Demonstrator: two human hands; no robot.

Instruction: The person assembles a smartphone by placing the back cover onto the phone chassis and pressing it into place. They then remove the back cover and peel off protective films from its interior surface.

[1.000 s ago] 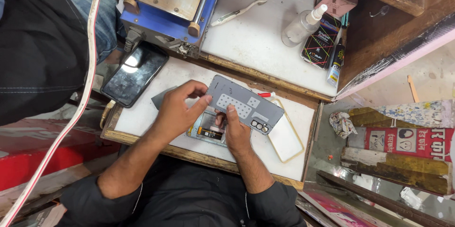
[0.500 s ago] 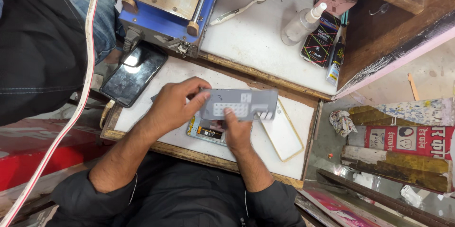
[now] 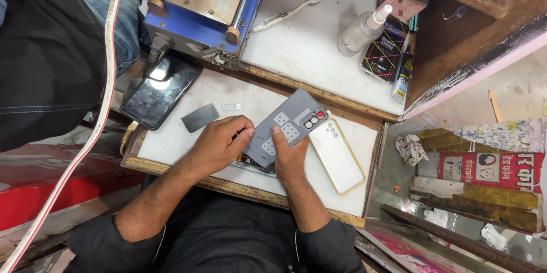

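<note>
1. My left hand (image 3: 219, 145) pinches the near-left edge of the grey sheet (image 3: 285, 127) between thumb and forefinger; the other fingers are curled loosely.
2. My right hand (image 3: 289, 159) presses its thumb flat on the sheet's near edge, its remaining fingers tucked under, so I cannot tell how they sit.
3. The sheet lies tilted over the phone (image 3: 253, 163), which rests on the white surface (image 3: 171, 142) and only peeks out at its near end.
4. To do this well, I judge I should keep both grips low and even, so the sheet doesn't skew.
5. The clear case (image 3: 337, 156) lies just right of it; I'd keep my wrist clear of that.
</note>
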